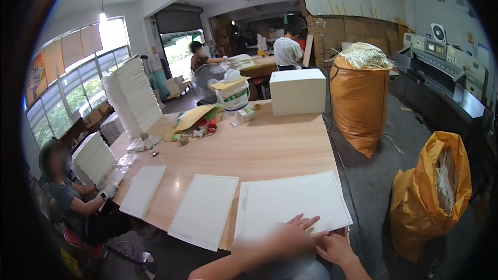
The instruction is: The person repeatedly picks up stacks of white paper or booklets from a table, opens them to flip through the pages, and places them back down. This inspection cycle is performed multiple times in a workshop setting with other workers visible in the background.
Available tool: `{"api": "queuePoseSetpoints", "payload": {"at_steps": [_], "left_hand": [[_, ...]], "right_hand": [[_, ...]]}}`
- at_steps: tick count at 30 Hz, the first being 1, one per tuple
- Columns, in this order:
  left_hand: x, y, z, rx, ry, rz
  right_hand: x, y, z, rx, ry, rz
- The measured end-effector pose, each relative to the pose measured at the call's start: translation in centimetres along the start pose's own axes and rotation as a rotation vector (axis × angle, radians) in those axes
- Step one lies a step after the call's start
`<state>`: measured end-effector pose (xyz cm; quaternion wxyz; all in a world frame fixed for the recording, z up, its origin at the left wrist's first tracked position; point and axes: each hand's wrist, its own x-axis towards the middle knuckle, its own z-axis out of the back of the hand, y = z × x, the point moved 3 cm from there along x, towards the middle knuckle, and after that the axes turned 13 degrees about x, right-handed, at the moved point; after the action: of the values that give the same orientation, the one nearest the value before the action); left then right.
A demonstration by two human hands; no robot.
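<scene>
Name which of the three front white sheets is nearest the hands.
The rightmost white sheet: the left hand lies over it, the right hand at its corner. The middle sheet and left sheet have neither.

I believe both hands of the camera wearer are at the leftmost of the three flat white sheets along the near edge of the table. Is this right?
Not the leftmost: the head view shows the left hand and right hand at the rightmost white sheet along the near edge of the table.

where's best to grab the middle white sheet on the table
Probably the middle white sheet's near short edge, from the wearer's side: it lies flat, with that edge at or close to the rim of the table.
</scene>
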<state>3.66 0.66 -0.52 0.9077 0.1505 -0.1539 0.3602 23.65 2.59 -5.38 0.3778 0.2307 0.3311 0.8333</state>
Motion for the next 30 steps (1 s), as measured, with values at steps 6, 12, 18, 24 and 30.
{"api": "queuePoseSetpoints", "payload": {"at_steps": [6,12,18,24,30], "left_hand": [[-6.4,-0.3,0.1,0.327,-0.018,0.459],[-16.8,2.8,4.2,0.586,-0.281,0.861],[-12.6,-5.9,8.2,0.190,-0.421,0.759],[-14.7,-7.2,3.8,-1.533,-0.774,1.953],[-14.3,-5.3,-1.3,-1.799,-0.500,1.526]], "right_hand": [[-0.5,1.4,0.9,0.171,-0.052,-0.154],[-1.1,1.2,-1.0,-0.040,-0.203,0.025],[-0.8,0.6,-1.1,-0.288,-0.427,0.319],[-0.2,-1.3,-1.8,-0.246,-0.347,0.297],[-0.5,-1.3,-1.5,-0.361,-0.348,0.293]]}}
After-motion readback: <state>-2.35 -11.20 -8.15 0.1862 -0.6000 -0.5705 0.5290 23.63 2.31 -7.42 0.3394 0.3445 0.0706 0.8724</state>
